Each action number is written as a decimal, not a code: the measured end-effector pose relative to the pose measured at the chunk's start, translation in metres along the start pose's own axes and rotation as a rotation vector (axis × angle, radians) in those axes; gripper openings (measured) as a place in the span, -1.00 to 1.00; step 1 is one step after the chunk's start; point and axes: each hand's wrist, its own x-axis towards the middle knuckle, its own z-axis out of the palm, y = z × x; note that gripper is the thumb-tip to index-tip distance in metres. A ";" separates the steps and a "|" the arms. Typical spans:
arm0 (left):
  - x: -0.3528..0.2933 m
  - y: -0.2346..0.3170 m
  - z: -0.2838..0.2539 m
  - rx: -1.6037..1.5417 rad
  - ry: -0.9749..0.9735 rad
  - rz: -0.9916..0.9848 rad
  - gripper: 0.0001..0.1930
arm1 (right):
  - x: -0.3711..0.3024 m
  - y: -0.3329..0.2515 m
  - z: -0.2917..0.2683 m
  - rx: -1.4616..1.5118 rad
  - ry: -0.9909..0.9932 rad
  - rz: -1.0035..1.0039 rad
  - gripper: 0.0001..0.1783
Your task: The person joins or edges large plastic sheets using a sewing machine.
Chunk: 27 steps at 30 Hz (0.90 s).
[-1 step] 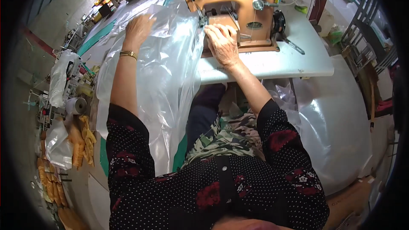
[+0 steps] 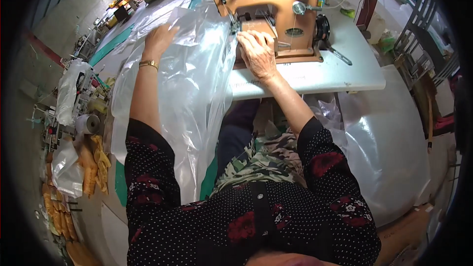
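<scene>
A large clear plastic sheet lies over the left part of the white sewing table and hangs down past my lap. My left hand, with a gold bracelet at the wrist, rests flat on the sheet with its fingers spread. My right hand sits on the bed of the orange-brown sewing machine. Its fingers are curled down on the sheet's edge right beside the needle area. The needle itself is hidden by the hand and the plastic.
A big bundle of clear plastic bulges at my right. Along the left edge lie yellow gloves, a grey roll and small white bags. A metal chair frame stands at the far right, with a cardboard box below it.
</scene>
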 end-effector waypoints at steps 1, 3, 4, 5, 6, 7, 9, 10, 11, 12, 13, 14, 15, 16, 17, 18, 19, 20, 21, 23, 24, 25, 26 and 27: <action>-0.002 -0.027 0.022 -0.048 -0.039 -0.081 -0.47 | 0.004 -0.004 0.000 -0.009 0.011 -0.019 -0.66; -0.020 -0.064 0.072 -0.036 -0.031 -0.117 -0.37 | 0.007 -0.014 0.001 0.052 -0.024 -0.011 -0.67; -0.018 -0.052 0.089 -0.093 -0.077 -0.150 -0.39 | 0.004 -0.007 0.000 0.048 -0.040 -0.002 -0.68; -0.019 -0.036 0.103 -0.148 -0.123 -0.180 -0.40 | 0.001 -0.001 -0.003 0.042 -0.054 0.006 -0.68; -0.028 -0.031 0.119 -0.167 -0.115 -0.173 -0.40 | 0.001 0.001 -0.006 0.055 -0.058 0.000 -0.68; -0.041 -0.030 0.137 -0.118 -0.043 -0.178 -0.44 | 0.005 0.001 -0.003 0.047 -0.060 -0.014 -0.68; -0.051 -0.013 0.155 -0.101 0.018 -0.163 -0.48 | 0.000 0.005 -0.002 0.142 0.011 -0.020 -0.66; -0.050 -0.002 0.154 -0.099 0.021 -0.214 -0.52 | 0.004 0.005 -0.007 0.138 0.014 -0.026 -0.64; -0.047 0.007 0.151 -0.097 0.023 -0.265 -0.55 | 0.009 0.005 -0.013 0.114 0.005 -0.030 -0.64; -0.056 -0.010 0.156 -0.078 0.042 -0.277 -0.58 | 0.035 -0.016 -0.021 0.160 0.061 -0.116 -0.64; -0.059 -0.013 0.160 -0.091 0.047 -0.290 -0.58 | 0.057 -0.032 -0.032 0.189 0.113 -0.193 -0.63; -0.061 -0.011 0.163 -0.108 0.077 -0.292 -0.58 | 0.085 -0.041 -0.037 0.138 0.158 -0.195 -0.64; -0.064 -0.011 0.164 -0.120 0.107 -0.295 -0.58 | 0.118 -0.045 -0.035 0.092 0.207 -0.196 -0.64; -0.062 0.002 0.156 -0.133 0.059 -0.318 -0.58 | 0.150 -0.039 -0.032 0.039 0.254 -0.159 -0.67; -0.063 0.008 0.150 -0.138 0.067 -0.318 -0.58 | 0.184 -0.035 -0.028 -0.004 0.309 -0.128 -0.69; -0.064 0.010 0.146 -0.113 0.054 -0.346 -0.57 | 0.211 -0.035 -0.023 -0.081 0.204 -0.003 -0.63; -0.066 0.008 0.143 -0.090 0.041 -0.379 -0.54 | 0.233 -0.035 -0.016 -0.158 0.098 0.118 -0.56; -0.070 -0.002 0.147 -0.122 -0.054 -0.411 -0.47 | 0.247 -0.032 -0.003 -0.220 0.113 0.088 -0.62; -0.076 -0.004 0.147 -0.130 -0.053 -0.426 -0.47 | 0.258 -0.022 0.010 -0.287 0.128 0.062 -0.66; -0.082 -0.002 0.142 -0.133 -0.020 -0.495 -0.40 | 0.294 0.011 0.033 -0.233 -0.347 0.241 -0.73; -0.076 0.006 0.136 -0.147 -0.010 -0.473 -0.40 | 0.299 0.050 0.050 -0.353 -0.176 0.078 -0.79; -0.073 0.006 0.131 -0.152 -0.065 -0.479 -0.35 | 0.307 0.068 0.065 -0.361 -0.175 0.073 -0.79; -0.070 0.006 0.129 -0.154 -0.122 -0.484 -0.31 | 0.315 0.081 0.075 -0.333 -0.233 0.176 -0.85; -0.065 0.009 0.127 -0.163 -0.110 -0.467 -0.31 | 0.320 0.097 0.077 -0.314 -0.280 0.284 -0.90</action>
